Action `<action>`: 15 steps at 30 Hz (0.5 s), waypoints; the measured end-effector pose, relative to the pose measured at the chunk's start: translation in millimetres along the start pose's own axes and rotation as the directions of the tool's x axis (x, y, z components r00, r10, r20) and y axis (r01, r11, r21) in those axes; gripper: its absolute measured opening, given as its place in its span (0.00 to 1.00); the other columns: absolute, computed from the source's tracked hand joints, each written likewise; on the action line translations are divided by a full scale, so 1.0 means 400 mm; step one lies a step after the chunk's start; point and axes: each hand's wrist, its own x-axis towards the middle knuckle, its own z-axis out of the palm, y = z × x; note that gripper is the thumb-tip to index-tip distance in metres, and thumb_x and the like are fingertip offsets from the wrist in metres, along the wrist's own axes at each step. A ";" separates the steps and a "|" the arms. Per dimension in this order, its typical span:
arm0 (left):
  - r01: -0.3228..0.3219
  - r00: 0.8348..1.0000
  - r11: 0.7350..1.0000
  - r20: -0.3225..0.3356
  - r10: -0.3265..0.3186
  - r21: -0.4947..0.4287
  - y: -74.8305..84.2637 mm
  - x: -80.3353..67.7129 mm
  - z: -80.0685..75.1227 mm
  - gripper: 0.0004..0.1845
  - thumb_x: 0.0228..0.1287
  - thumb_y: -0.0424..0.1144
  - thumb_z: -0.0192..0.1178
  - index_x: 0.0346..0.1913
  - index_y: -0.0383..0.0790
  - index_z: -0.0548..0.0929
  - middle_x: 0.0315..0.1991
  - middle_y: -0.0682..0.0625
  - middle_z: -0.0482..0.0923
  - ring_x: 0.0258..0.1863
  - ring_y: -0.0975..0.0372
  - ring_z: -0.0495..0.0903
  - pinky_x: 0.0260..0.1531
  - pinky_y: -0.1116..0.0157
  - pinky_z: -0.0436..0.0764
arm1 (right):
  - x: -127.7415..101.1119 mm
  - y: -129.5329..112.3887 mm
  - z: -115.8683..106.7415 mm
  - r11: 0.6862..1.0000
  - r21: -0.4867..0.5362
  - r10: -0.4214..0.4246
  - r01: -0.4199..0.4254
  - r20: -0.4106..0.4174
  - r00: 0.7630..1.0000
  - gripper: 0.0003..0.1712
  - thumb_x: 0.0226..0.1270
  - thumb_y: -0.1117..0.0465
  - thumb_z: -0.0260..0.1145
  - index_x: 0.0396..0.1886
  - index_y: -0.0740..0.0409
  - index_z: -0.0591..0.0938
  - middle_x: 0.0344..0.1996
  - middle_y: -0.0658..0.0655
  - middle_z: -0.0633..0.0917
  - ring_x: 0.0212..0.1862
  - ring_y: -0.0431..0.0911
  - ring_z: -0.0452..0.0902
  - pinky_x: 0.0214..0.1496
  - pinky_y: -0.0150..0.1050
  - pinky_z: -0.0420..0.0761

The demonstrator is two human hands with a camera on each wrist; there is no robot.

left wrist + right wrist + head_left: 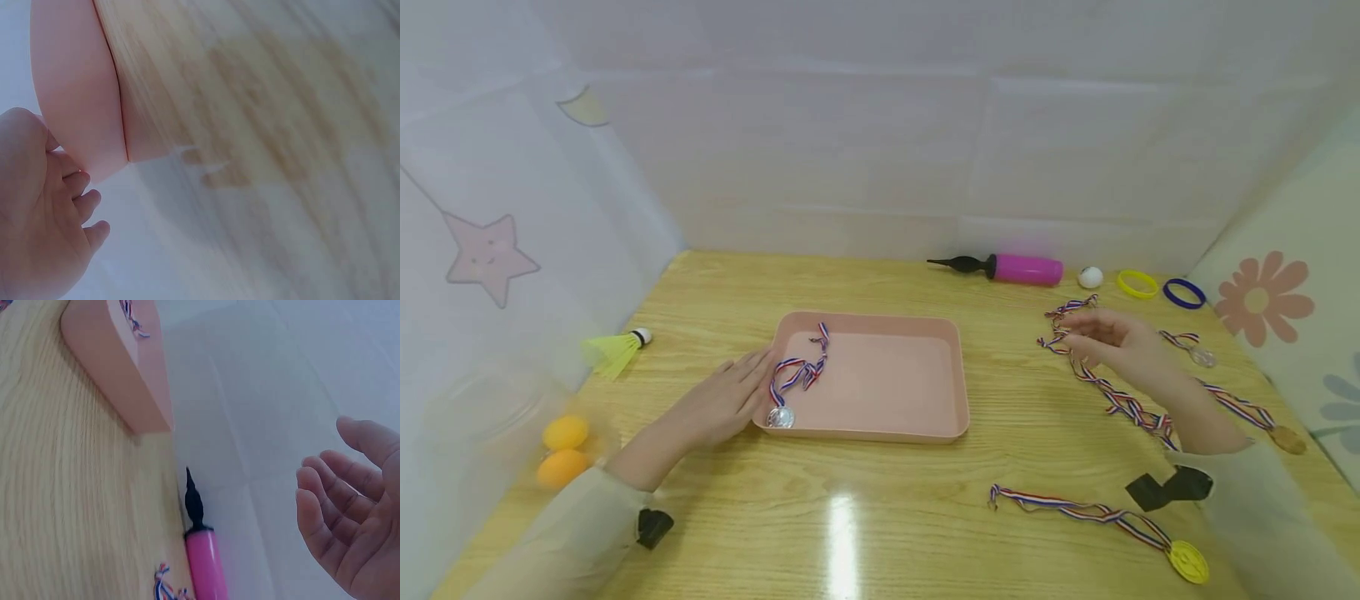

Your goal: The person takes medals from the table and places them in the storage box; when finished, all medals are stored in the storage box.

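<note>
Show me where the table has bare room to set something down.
Bare wood lies in front of the pink tray, between the left hand and the yellow medal's ribbon, and behind the tray up to the pump. Most of the tray floor is bare. Around the right hand, ribbons crowd the surface.

The tray (880, 433) is pale pink, the pump (1026, 269) bright pink with a black nozzle, the medal ribbons (801, 371) striped red, white and blue, the table (865, 517) light wood grain
</note>
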 end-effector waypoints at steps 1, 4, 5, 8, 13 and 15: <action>0.003 1.000 1.000 0.002 -0.003 -0.001 -0.001 -0.001 0.001 0.27 0.74 0.41 0.34 0.70 0.31 0.52 0.71 0.39 0.47 0.68 0.46 0.48 0.64 0.46 0.50 | -0.012 0.019 -0.012 1.000 -0.016 0.006 -0.006 -0.009 1.000 0.14 0.67 0.61 0.59 0.50 0.59 0.77 0.36 0.46 0.82 0.33 0.40 0.78 0.30 0.34 0.80; 0.004 1.000 1.000 0.002 -0.004 0.001 -0.001 -0.003 0.003 0.27 0.74 0.42 0.34 0.70 0.31 0.51 0.71 0.40 0.47 0.68 0.46 0.48 0.64 0.46 0.50 | -0.048 0.074 -0.046 0.998 -0.055 0.034 -0.035 -0.018 0.999 0.13 0.68 0.62 0.58 0.50 0.59 0.76 0.36 0.43 0.82 0.34 0.40 0.78 0.31 0.34 0.81; 0.003 1.000 1.000 -0.002 -0.003 0.000 -0.002 -0.003 0.003 0.27 0.74 0.42 0.34 0.70 0.31 0.52 0.71 0.39 0.47 0.68 0.46 0.48 0.64 0.46 0.50 | -0.060 0.091 -0.057 0.996 -0.076 0.036 -0.037 -0.016 0.999 0.14 0.68 0.62 0.58 0.51 0.61 0.76 0.36 0.43 0.81 0.34 0.40 0.78 0.31 0.35 0.81; -0.002 1.000 1.000 -0.010 0.002 0.000 0.000 -0.005 0.002 0.27 0.74 0.41 0.35 0.70 0.30 0.52 0.70 0.39 0.48 0.68 0.46 0.49 0.63 0.46 0.51 | -0.098 0.140 -0.090 0.990 -0.128 0.062 -0.062 -0.002 0.998 0.15 0.68 0.63 0.58 0.51 0.65 0.75 0.37 0.40 0.81 0.34 0.39 0.78 0.30 0.36 0.81; -0.002 1.000 1.000 -0.014 0.002 -0.003 0.001 -0.007 0.001 0.27 0.74 0.41 0.35 0.70 0.30 0.53 0.70 0.39 0.49 0.67 0.46 0.49 0.63 0.46 0.51 | -0.169 0.208 -0.140 0.979 -0.167 0.128 -0.120 0.040 0.991 0.15 0.68 0.64 0.57 0.51 0.68 0.74 0.36 0.45 0.81 0.35 0.39 0.78 0.30 0.38 0.80; -0.004 1.000 1.000 -0.016 0.004 -0.003 0.001 -0.007 0.001 0.27 0.74 0.41 0.36 0.70 0.30 0.53 0.70 0.39 0.49 0.67 0.46 0.49 0.63 0.46 0.51 | -0.196 0.233 -0.153 0.973 -0.180 0.154 -0.144 0.046 0.987 0.15 0.67 0.64 0.58 0.50 0.70 0.74 0.34 0.51 0.81 0.33 0.41 0.78 0.28 0.37 0.80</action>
